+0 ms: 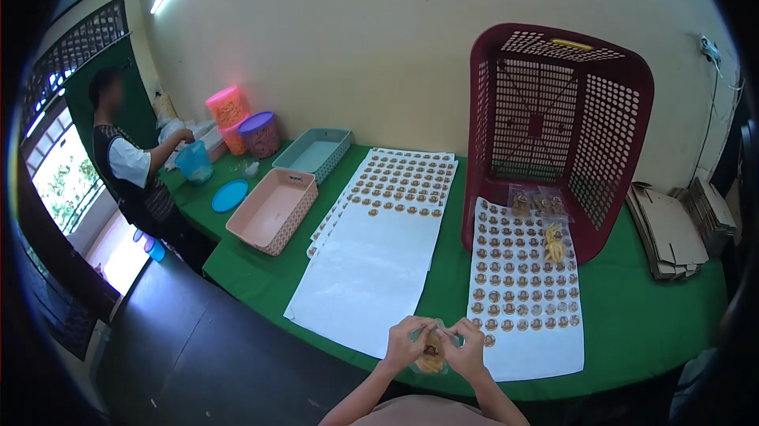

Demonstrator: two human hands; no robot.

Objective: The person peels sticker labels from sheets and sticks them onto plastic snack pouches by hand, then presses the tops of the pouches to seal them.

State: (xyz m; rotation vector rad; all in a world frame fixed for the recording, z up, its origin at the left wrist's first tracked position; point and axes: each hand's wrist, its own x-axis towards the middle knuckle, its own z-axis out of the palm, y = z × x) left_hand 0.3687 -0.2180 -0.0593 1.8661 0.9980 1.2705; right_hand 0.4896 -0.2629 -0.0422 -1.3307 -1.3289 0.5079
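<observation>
My left hand (405, 342) and my right hand (467, 348) pinch the top edge of a small clear plastic bag (431, 361) at the table's front edge. Yellowish stick-shaped snacks fill its lower part, and a round brown label shows on its front. Just right of my right hand lies a white sheet of round brown stickers (534, 351); its far end reaches into a tilted crate. More sticker sheets (360, 276) spread out beyond my left hand. A bag of yellow sticks (554, 243) rests on the far part of the right sheet, near several brown packets (541, 203).
The dark red crate (644, 102) stands on its side, opening towards me. Left are a pink basket (269, 209), a green basket (316, 149), a blue lid (230, 196) and tubs (259, 135). Flattened cardboard (668, 228) lies right. Another person (130, 157) handles a blue container (194, 163).
</observation>
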